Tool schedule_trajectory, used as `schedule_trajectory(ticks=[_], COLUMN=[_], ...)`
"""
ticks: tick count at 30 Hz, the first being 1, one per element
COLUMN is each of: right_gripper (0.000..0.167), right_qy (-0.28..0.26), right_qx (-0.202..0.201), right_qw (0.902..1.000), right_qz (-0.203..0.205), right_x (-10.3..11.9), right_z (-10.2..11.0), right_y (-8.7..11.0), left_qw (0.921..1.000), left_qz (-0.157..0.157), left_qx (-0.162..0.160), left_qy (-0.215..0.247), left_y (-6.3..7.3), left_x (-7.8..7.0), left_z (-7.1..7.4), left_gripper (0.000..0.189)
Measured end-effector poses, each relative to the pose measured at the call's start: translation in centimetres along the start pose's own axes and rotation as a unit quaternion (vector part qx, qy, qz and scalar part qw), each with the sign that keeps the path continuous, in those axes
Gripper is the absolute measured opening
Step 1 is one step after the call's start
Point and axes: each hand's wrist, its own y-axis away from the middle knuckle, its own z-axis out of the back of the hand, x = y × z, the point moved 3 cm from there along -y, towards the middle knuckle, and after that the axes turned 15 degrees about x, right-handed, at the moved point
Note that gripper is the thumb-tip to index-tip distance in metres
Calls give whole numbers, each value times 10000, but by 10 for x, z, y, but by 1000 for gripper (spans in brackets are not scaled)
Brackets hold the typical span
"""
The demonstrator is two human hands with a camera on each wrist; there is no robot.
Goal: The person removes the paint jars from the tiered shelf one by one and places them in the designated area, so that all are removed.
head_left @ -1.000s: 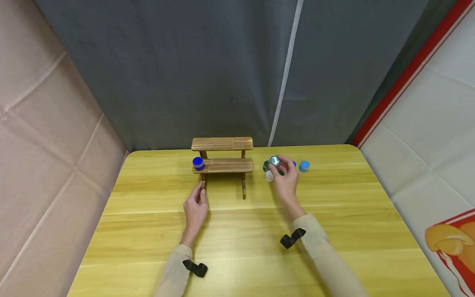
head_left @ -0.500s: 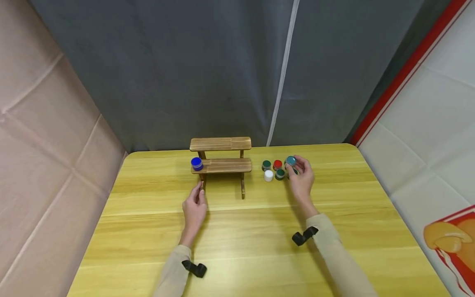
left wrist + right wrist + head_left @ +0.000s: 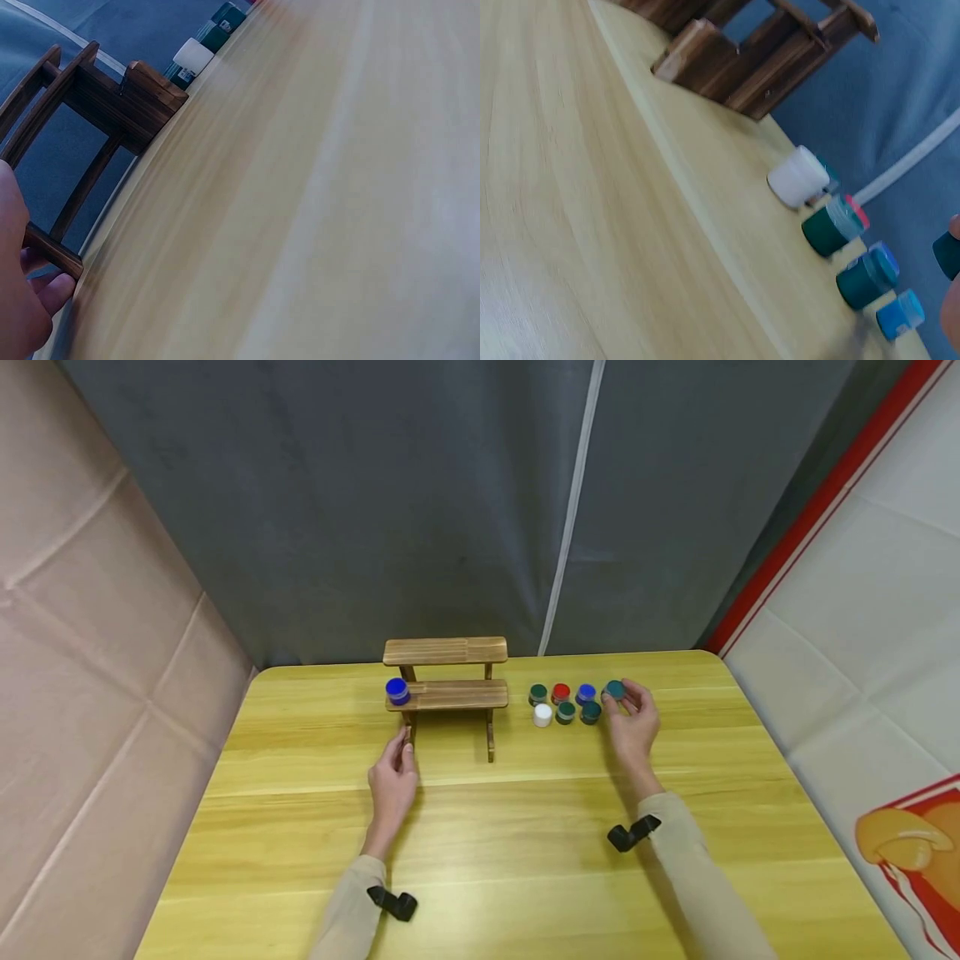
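A two-tier wooden stand [image 3: 465,693] stands at the back of the table. My left hand [image 3: 393,781] pinches the foot of its left leg, also seen in the left wrist view, where the hand [image 3: 22,300] enters at the lower left. On the lower shelf's left end sits a blue-lidded paint jar [image 3: 398,690]. Between thumb and fingers, my right hand [image 3: 634,727] holds a dark teal paint jar [image 3: 613,690] above the right end of the jar group. Below that jar, the right wrist view shows a light blue jar [image 3: 900,315], which the head view largely hides.
Right of the stand, small jars stand in two short rows: a dark green jar [image 3: 537,694], a red one [image 3: 560,692] and a blue one [image 3: 586,694] behind; a white one [image 3: 542,716] and two more dark green ones in front. A grey curtain [image 3: 375,527] hangs behind the table.
My right hand has moved right with the teal jar, from over the left part of the jar group to its right end, uncovering the red and blue jars. My left hand stays on the stand's leg.
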Motion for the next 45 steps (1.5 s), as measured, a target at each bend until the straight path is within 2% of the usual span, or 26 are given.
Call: schedule_trajectory(ticks=[8,18,25,36,39,45], right_gripper=[42,43,41,43,43,40], right_qy=[191,433,560,787,990,1188], right_qx=[-238,-309,-354,-153,-109,-140], right_qw=[9995,9966,9960,9947,9935,9928], right_qz=[-71,-623,-598,-643,-546,73], right_x=[-16,-32,-40,-43,-38,-15], right_z=[10,14,14,14,13,6], right_y=[-3,-2,-4,-5,-6,-6], left_qw=[10000,10000,10000,10000,10000,10000], left_qz=[0,19,-7,-28,-22,26], left_qx=[29,-10,-22,-27,-26,-27], left_qy=[16,1,-51,-18,-13,-51], left_y=[0,0,0,0,0,-1], left_x=[1,1,1,2,2,2], left_z=[-1,0,-1,0,0,0], left_gripper=[37,36,36,36,36,36])
